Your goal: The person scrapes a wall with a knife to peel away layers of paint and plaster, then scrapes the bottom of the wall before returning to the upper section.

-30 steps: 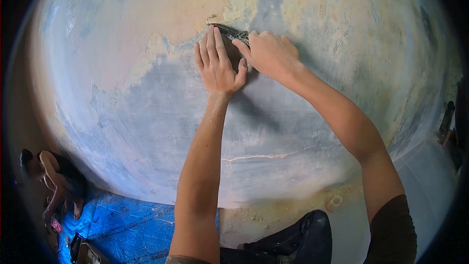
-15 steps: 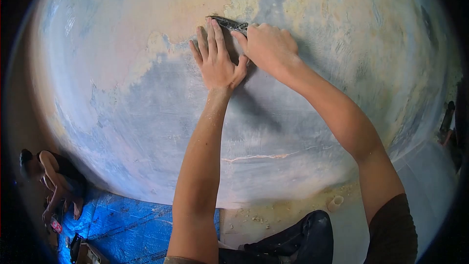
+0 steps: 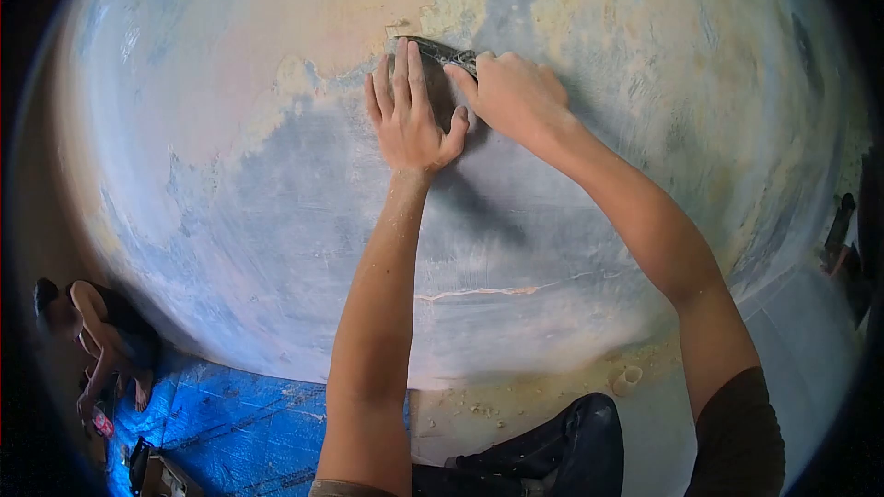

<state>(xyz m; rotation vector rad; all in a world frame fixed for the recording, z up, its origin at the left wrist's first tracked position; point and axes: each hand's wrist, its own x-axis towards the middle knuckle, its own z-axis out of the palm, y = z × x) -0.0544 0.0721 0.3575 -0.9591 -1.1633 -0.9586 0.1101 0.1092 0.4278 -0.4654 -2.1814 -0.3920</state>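
A large, rounded wall fills most of the head view, painted in mottled blue-grey, pink and cream. My right hand is closed on the near end of a slim dark scraping tool, whose exact kind I cannot make out. The tool lies slanted against the wall, its far end up and to the left. My left hand is open with its fingers stretched upward along the surface. Its longest fingertips reach the tool's far end. A small pale patch shows just above that end.
A pale crack runs across the lower wall. Below are a blue tarp, scattered crumbs and a small cup-like object on the floor. Another person crouches at the far left, near an open box. My bent leg is below.
The tool and my right hand have shifted slightly down and right, uncovering the pale patch. My left hand's thumb has come apart from my right hand.
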